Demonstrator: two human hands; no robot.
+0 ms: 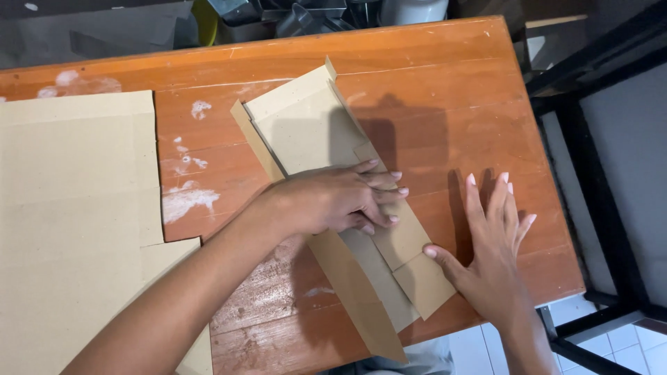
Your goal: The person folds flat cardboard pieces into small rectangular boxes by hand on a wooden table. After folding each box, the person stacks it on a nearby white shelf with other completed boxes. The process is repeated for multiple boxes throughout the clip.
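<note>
A folded cardboard blank [326, 139] lies slantwise across the middle of the frame on the orange wooden counter [451, 83], running from upper centre down toward the lower edge. The left hand [333, 201] presses flat on its middle, fingers spread over a folded flap. The right hand [490, 250] rests open on the counter at the lower right, fingers apart, its thumb touching the edge of the small end flap [424, 285]. Neither hand grips anything; both lie flat.

The blank looks light and thin, stiff along its panels but ready to bend at the creases, so it likely springs back unless held down. Its dry surface probably slides easily on the wood. The best hold seems to be flat palm pressure on a panel, or a pinch at a flap edge.

A larger cardboard sheet [69, 229] covers the left of the frame, apart from the blank.
</note>
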